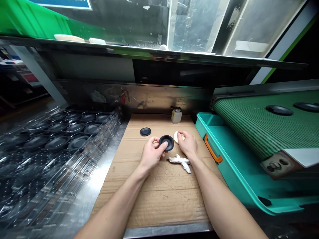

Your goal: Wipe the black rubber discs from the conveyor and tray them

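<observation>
Gripping black disc (168,141), left hand (152,152); right hand (187,143) pinching white pad (175,137); blue sign (79,4) seemingly lettered, too cropped to read.

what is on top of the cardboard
On the cardboard lie a black part, a bottle and a white cloth. The left hand, holding another black part, and right hand, holding a white disc, hide what is beneath.

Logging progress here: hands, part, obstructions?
Left hand holding black disc. Right hand gripping white pad. Crumpled white cloth near right wrist, not covering disc.
</observation>
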